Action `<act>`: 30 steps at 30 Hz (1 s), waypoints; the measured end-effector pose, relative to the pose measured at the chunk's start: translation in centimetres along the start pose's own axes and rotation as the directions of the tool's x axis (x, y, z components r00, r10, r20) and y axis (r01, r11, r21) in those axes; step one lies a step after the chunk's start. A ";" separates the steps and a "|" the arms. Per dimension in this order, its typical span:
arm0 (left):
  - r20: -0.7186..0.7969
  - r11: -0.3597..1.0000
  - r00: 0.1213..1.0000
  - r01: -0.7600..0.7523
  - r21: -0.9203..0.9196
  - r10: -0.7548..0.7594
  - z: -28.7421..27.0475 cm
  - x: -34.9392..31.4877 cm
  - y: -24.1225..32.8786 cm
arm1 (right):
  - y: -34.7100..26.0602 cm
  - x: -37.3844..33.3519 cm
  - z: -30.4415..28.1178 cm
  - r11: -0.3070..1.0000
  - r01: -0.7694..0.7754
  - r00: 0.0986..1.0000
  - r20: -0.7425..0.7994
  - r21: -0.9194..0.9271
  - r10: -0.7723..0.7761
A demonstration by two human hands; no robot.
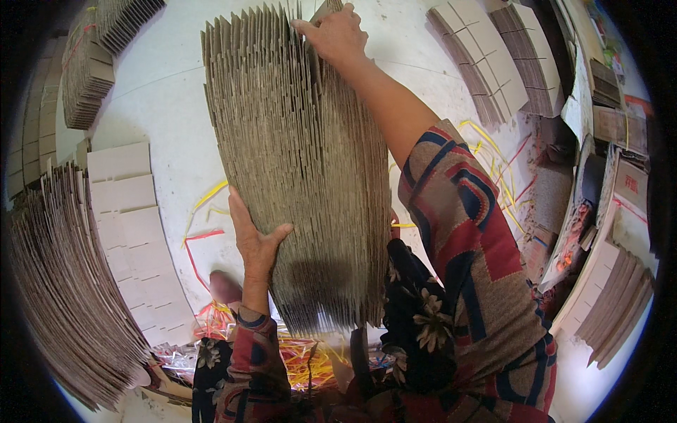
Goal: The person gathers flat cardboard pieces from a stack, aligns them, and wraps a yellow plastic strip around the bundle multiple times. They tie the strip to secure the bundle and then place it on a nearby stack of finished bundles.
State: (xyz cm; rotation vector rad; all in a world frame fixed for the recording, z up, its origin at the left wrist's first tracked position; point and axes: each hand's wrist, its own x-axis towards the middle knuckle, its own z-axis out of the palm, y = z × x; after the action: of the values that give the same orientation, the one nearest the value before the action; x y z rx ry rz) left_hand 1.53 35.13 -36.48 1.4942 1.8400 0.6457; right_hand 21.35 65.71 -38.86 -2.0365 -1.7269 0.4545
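In front of me stands a long block of brown slotted cardboard dividers (285, 162), many thin sheets packed on edge with jagged tops. My left hand (254, 240) rests along the block's left side, its fingers stretched out against the sheets and its thumb spread over the top edges. At the far end, my right hand (335, 35) is closed around a cardboard divider (326, 10), fingers curled over its top. A narrow gap runs between sheets just below that hand. The undersides of the fingers are hidden.
A large curved stack of cardboard (67, 282) stands at left, beside a row of pale slotted sheets (134, 240). More bundles (479, 60) lie at the far right. Yellow straps (208, 194) and red straps (194, 257) are scattered over the white floor (166, 113).
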 end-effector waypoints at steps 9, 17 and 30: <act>-0.003 0.999 1.000 -0.024 -0.038 0.024 -0.1 0.1 -0.3 | 0.5 0.7 1.6 0.999 -0.019 0.999 0.038 0.051 0.017; -0.009 0.999 1.000 -0.021 -0.029 0.021 -0.3 0.0 -0.5 | -0.8 -0.2 2.4 0.962 0.132 0.991 -0.006 -0.240 -0.137; -0.017 0.999 1.000 0.002 0.035 -0.002 -0.8 0.1 -0.2 | -1.3 -0.7 2.2 0.937 0.272 0.957 -0.041 -0.221 -0.287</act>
State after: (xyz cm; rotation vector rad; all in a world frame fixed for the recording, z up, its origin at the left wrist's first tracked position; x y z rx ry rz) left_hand 0.76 35.21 -36.15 1.5135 1.8745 0.6297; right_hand 18.98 65.42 -40.09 -1.8739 -2.0548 0.1047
